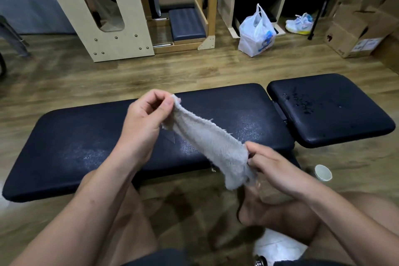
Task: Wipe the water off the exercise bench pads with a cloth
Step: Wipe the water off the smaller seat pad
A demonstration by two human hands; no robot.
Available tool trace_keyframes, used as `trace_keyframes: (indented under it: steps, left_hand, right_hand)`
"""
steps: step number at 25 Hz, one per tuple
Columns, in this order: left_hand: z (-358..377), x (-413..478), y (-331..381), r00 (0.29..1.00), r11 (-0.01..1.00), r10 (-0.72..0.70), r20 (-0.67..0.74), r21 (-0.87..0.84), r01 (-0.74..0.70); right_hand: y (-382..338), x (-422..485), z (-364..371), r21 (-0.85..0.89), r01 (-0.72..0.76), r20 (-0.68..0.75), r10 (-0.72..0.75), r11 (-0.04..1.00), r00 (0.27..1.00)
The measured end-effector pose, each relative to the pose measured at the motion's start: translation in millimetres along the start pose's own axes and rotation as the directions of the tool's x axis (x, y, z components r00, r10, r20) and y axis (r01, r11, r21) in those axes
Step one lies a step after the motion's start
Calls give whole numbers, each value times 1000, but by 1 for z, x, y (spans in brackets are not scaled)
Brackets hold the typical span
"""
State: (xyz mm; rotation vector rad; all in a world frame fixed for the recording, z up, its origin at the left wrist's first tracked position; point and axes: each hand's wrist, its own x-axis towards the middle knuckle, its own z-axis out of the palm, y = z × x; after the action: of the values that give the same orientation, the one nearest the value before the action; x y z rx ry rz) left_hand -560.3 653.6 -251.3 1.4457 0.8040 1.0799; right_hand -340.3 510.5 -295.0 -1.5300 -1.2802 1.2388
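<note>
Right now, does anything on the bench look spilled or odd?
Yes: water droplets stand on the small pad, on the side nearest the long pad, which shows pale streaky patches, possibly damp. The cloth has frayed edges.

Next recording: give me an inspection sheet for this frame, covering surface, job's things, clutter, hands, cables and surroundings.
Surface: long pad shows fine whitish speckling; short pad carries water drops on its left part.
Job's things: grey cloth, stretched between both hands in front of the long pad.
Clutter: paper cup on the floor.
Grippers: left hand pinches the cloth's upper end; right hand grips its lower end.
Cables: nothing seen.
Surroundings: wooden frames, plastic bag, sneakers, cardboard boxes.
</note>
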Motion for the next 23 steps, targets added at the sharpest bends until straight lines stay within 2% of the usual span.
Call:
trace_keyframes:
  steps: [2, 4, 6, 8, 9, 11, 13, 15, 17, 20, 21, 23]
  left_hand:
    - [-6, 6, -4, 999, 999, -13, -46, -30, 12]
    - [-10, 10, -9, 998, 999, -25, -60, -21, 24]
    - [-17, 15, -15, 998, 997, -40, -55, 61, 43]
    - [-26, 24, -21, 996, 991, -60, -70, 114, 68]
    - [-33, 31, -24, 994, 991, -69, -87, 111, 78]
    - [-45, 48, -24, 992, 992, -66, -110, 95, 77]
    - [-55, 69, -23, 988, 992, -44, -147, 113, 61]
    - [-63, 89, -20, 980, 990, -21, -195, 133, 48]
    - [-67, 98, -19, 977, 989, -13, -214, 138, 43]
    - [-63, 86, -33, 979, 978, -37, -201, 194, 76]
    - [-59, 74, -46, 979, 952, -86, -186, 274, 136]
    - [-51, 42, -74, 948, 846, -282, -149, 428, 319]
  right_hand:
    - [0, 1, -14, -5, 23, 76, -23, 1000, 997]
    - [7, 2, -29, 55, -67, 242, 52, 996, 969]
    - [10, 6, -46, 56, -220, 449, 173, 974, 877]
    - [11, 18, -62, -101, -248, 541, 262, 964, 799]
    - [10, 27, -71, -199, -215, 516, 289, 956, 806]
    - [-5, 51, -91, -319, -158, 334, 267, 934, 904]
    - [-30, 78, -111, -363, -84, 114, 134, 928, 984]
    - [-56, 102, -130, -340, 21, -75, -49, 940, 996]
    - [-69, 119, -140, -330, 132, -185, -201, 935, 962]
    - [-43, 130, -137, -499, 154, -205, -289, 853, 935]
    - [-23, 129, -132, -557, 129, -161, -259, 820, 952]
    - [23, 122, -121, -682, 49, -26, -91, 730, 995]
